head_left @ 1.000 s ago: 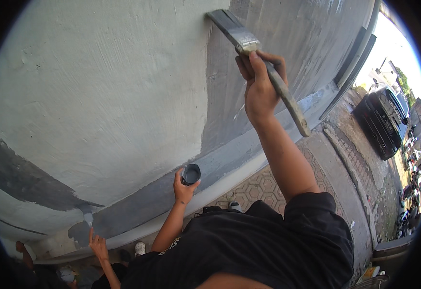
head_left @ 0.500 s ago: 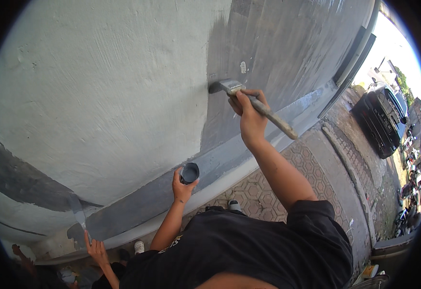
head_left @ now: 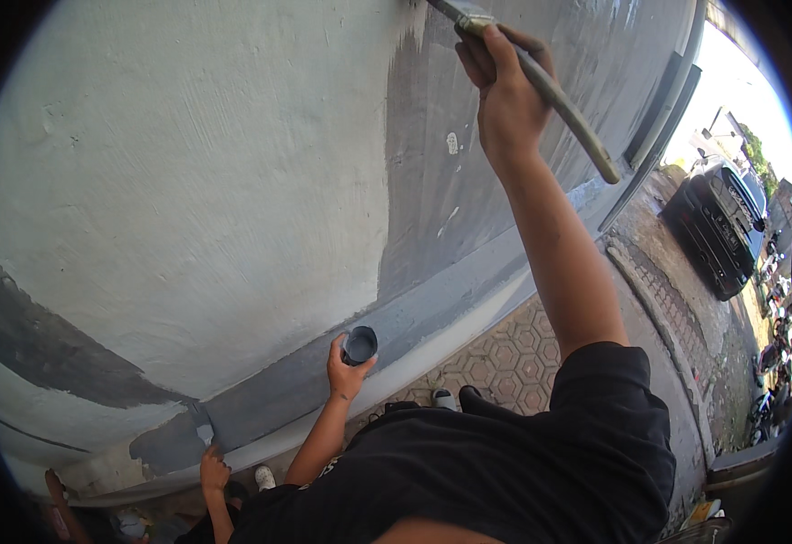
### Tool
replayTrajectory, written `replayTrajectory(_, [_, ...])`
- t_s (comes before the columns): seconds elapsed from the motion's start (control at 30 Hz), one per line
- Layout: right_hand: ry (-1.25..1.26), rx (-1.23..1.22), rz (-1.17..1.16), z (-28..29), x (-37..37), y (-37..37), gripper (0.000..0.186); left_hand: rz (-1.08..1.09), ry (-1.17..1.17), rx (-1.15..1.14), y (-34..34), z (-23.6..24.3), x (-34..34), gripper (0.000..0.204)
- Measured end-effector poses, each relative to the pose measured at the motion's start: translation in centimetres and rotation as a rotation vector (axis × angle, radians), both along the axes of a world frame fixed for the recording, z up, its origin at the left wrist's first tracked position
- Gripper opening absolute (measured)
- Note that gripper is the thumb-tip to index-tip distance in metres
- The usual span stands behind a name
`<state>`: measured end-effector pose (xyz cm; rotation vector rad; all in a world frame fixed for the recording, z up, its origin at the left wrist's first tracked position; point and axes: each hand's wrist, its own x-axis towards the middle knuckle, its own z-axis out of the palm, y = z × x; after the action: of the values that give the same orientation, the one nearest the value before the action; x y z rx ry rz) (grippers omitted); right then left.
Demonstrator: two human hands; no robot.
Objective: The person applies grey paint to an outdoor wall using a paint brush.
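Note:
My right hand point(head_left: 515, 95) grips a long-handled paintbrush point(head_left: 570, 113), raised to the upper part of the wall. Its bristles run to the top edge of the view, near the border between dark grey paint point(head_left: 468, 181) and the pale wall point(head_left: 233, 181); whether they touch is hard to see. Lower down, my left hand point(head_left: 350, 370) is closed around a small dark cup point(head_left: 359, 345) of grey paint, held close to the grey band along the wall's base.
At lower left, another person's hand point(head_left: 215, 470) works a second brush point(head_left: 204, 428) on the wall's grey band. Hexagonal paving point(head_left: 509, 363) lies below, with feet on it. A dark car point(head_left: 716, 227) and several motorbikes point(head_left: 770, 363) stand at right.
My right hand has lifted the paintbrush upward along the paint border. The cup in my left hand has barely shifted. The other person's brush has moved right and down onto the lower band.

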<state>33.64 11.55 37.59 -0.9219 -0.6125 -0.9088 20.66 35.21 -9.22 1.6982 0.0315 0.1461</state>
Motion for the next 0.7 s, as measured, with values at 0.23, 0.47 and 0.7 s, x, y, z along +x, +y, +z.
replayTrajectory(0.23, [0.386, -0.399, -0.368, -15.6, -6.1, -3.0, 0.013, 0.037, -0.059, 0.054, 0.2, -2.3, 0.8, 0.081])
replayTrajectory(0.47, [-0.156, -1.301, -0.492, -3.2, -6.0, -7.3, 0.019, 0.045, -0.022, 0.043, -0.2, -2.0, 0.8, 0.084])
replayTrajectory(0.7, [-0.427, -1.415, -0.683, 13.9, -0.5, -6.3, 0.011, 0.096, -0.074, 0.045, -2.2, -0.9, 1.2, 0.082])
